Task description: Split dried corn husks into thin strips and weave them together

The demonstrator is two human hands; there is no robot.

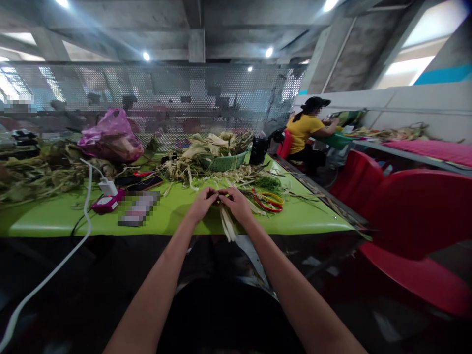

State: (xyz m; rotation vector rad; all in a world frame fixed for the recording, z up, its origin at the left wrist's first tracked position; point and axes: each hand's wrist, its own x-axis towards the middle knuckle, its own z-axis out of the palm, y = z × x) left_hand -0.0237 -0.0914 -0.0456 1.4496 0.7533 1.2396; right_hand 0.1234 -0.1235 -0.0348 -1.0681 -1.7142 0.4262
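Note:
Above the front part of the green-covered table (177, 216), my left hand (202, 202) and my right hand (236, 202) meet fingertip to fingertip. Both are closed, pinching a bunch of pale dried husk strips (227, 225) whose loose ends hang down past the table's edge. The exact grip between the fingertips is too small to make out. Right of my right hand lie a red and yellow cord loop (272, 200) and some green fibres (268, 184). Behind my hands stands a green basket (224, 162) heaped with dried husks (210, 145).
To the left are a pink plastic bag (112, 137), a purple power socket (107, 202) with a white cable (87, 206), a phone (145, 184) and a blurred flat item (139, 209). Red chairs (409, 211) stand at right. A person in yellow (305, 129) sits beyond.

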